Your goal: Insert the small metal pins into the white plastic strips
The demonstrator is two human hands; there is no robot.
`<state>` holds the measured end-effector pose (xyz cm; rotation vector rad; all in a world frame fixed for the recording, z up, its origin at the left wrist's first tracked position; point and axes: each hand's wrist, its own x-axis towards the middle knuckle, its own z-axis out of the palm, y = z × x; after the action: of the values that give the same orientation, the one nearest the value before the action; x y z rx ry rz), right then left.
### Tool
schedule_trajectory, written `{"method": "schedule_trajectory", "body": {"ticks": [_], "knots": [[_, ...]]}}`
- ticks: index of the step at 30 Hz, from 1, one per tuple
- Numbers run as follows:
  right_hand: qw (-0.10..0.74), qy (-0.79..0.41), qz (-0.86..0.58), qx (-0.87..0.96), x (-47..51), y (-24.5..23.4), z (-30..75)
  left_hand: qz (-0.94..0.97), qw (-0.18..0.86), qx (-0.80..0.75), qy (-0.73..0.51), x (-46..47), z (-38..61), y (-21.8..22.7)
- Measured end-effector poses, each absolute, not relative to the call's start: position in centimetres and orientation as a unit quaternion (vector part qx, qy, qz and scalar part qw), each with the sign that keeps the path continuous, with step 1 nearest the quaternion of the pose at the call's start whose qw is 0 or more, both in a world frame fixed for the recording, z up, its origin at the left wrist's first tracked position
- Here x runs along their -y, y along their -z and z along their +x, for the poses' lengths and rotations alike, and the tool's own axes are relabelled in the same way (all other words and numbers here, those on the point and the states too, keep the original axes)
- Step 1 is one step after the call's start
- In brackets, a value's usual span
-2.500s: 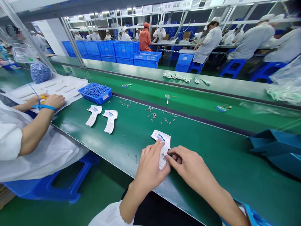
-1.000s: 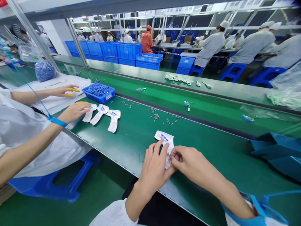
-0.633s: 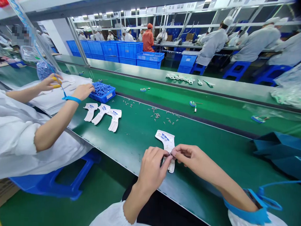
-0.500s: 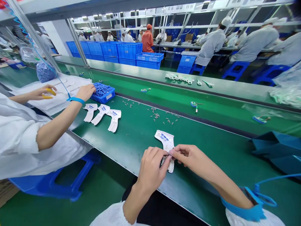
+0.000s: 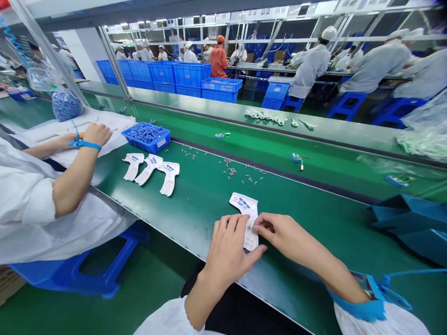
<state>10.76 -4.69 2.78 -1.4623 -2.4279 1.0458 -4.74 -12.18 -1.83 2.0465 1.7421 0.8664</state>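
Observation:
A white boot-shaped pad with blue print [image 5: 245,211] lies on the green bench top [image 5: 317,224] in front of me. My left hand [image 5: 228,248] rests flat on its lower part, fingers stretched out. My right hand [image 5: 280,234] pinches something tiny against the pad at its middle; what it pinches is too small to name. A scatter of small metal parts [image 5: 238,174] lies further back on the bench.
Three more white pads [image 5: 150,168] lie in a row at left, near a blue tray of blue parts [image 5: 146,137]. A co-worker's arm with a blue wrist strap [image 5: 79,157] reaches over white sheets. Small pieces ride the green conveyor [image 5: 297,158]. A blue bin [image 5: 419,223] stands at right.
My hands came down from a raised pinch; the left one now lies flat on the pad. The co-worker's hand moved from the blue tray back to the white sheets. Conveyor items drifted right.

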Motion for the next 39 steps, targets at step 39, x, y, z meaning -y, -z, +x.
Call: {"method": "schedule_trajectory", "body": {"ticks": [39], "knots": [[0.293, -0.652, -0.419, 0.56, 3.2, -2.0, 11.6, 0.465, 0.455, -0.519, -0.554, 11.3, -6.4, 2.6]]}}
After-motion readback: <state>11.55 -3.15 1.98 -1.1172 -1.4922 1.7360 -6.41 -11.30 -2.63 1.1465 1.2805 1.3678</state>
